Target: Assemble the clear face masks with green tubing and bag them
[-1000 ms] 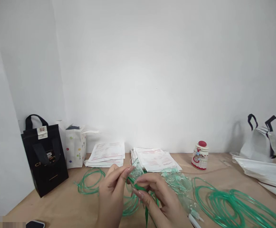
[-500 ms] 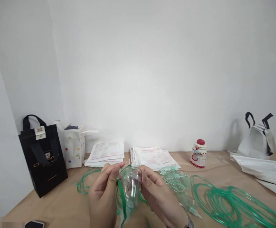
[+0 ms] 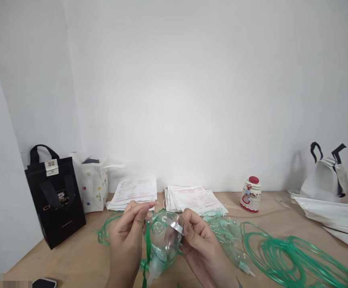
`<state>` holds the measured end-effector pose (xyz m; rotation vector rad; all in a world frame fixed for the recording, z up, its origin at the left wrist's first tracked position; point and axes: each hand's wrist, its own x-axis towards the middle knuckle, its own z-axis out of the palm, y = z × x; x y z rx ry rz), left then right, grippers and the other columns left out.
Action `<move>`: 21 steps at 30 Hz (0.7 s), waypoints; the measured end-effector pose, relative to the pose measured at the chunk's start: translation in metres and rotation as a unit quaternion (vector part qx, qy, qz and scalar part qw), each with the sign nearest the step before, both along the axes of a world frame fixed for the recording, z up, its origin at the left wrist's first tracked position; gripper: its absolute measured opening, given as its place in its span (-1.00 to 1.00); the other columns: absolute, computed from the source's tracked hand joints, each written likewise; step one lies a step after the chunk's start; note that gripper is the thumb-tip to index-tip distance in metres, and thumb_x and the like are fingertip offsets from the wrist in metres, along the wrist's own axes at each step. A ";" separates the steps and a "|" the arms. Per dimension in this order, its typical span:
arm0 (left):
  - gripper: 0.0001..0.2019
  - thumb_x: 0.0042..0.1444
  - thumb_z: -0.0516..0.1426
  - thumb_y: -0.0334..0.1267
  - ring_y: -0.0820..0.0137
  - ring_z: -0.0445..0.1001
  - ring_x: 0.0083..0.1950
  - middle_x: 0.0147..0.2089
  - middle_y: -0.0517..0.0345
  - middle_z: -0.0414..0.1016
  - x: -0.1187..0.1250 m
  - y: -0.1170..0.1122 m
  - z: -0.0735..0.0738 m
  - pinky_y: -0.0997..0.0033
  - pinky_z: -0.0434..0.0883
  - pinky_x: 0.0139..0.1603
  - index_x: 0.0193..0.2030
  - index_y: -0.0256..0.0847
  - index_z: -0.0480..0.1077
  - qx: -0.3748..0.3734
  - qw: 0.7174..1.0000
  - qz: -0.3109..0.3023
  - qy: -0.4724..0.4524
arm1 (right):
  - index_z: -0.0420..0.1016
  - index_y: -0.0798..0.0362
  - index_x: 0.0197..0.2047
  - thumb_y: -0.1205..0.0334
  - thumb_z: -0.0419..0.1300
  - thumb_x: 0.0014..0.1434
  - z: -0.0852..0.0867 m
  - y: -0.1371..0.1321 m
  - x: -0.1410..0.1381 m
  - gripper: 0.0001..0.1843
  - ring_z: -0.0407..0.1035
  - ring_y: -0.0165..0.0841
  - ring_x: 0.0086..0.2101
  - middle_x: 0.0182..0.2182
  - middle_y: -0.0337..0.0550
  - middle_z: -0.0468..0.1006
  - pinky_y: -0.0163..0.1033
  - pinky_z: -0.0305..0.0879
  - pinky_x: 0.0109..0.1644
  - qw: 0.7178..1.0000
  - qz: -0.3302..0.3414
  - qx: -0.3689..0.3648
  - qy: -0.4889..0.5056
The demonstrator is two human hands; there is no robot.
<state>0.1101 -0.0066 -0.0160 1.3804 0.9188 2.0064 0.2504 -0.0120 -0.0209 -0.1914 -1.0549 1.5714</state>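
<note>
A clear oxygen mask (image 3: 162,242) hangs tilted between my two hands, just above the table. My left hand (image 3: 127,238) is closed in a pinch at the mask's upper left edge, where the green elastic strap (image 3: 148,246) comes out from the fingertips and dangles down. On the other side, my right hand (image 3: 202,244) pinches the mask's right rim with thumb and fingers, beside the shiny metal nose strip (image 3: 174,225). The mask's whitish connector (image 3: 156,267) points downward. Several more clear masks (image 3: 226,236) lie in a pile behind my right hand.
Coiled green tubing (image 3: 290,256) spreads on the right, and another coil (image 3: 103,234) lies left. Printed white packets (image 3: 191,199) are stacked by the wall. A black bag (image 3: 56,216), a dotted bag (image 3: 92,188), a red-lidded jar (image 3: 251,198) and white packaging (image 3: 335,216) stand around.
My hands have moved slightly apart, and the mask has turned so that its front and metal nose strip show more. The strap now hangs straighter beneath my left fingers.
</note>
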 end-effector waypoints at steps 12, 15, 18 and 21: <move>-0.79 0.04 0.14 -0.15 0.45 0.27 -0.45 -0.51 0.20 0.33 -0.009 0.004 0.007 0.50 0.26 -0.42 -0.32 -0.19 0.56 -0.059 0.988 -0.103 0.097 | 0.30 0.09 -0.50 0.13 0.22 0.07 0.009 -0.004 0.005 -0.75 0.07 -0.51 -0.57 -0.60 -0.34 0.26 -0.39 0.03 -0.48 0.998 -0.025 0.008 -0.062; -0.72 0.07 0.08 -0.10 0.34 0.34 -0.30 -0.42 0.13 0.39 -0.007 -0.004 0.013 0.43 0.30 -0.25 -0.26 -0.17 0.55 -0.057 0.987 -0.079 0.129 | 0.31 0.07 -0.48 0.13 0.18 0.10 0.011 -0.002 0.010 -0.77 0.16 -0.47 -0.54 -0.59 -0.29 0.33 -0.36 0.08 -0.45 0.995 -0.028 0.034 -0.090; -0.68 0.06 0.07 -0.04 0.27 0.37 -0.22 -0.32 0.09 0.43 -0.008 -0.009 0.013 0.40 0.29 -0.18 -0.20 -0.15 0.53 -0.075 0.988 -0.005 0.133 | 0.34 0.05 -0.48 0.13 0.18 0.10 0.012 -0.002 0.013 -0.79 0.25 -0.40 -0.49 -0.56 -0.24 0.41 -0.31 0.13 -0.39 0.989 -0.050 0.066 -0.121; -0.65 0.03 0.07 0.01 0.24 0.38 -0.33 -0.46 0.12 0.44 -0.009 -0.012 0.010 0.38 0.29 -0.23 -0.24 -0.16 0.54 -0.138 0.979 -0.017 0.152 | 0.37 0.04 -0.50 0.14 0.20 0.09 0.013 -0.003 0.013 -0.79 0.24 -0.41 -0.47 -0.56 -0.26 0.40 -0.30 0.13 -0.36 0.987 -0.082 0.070 -0.122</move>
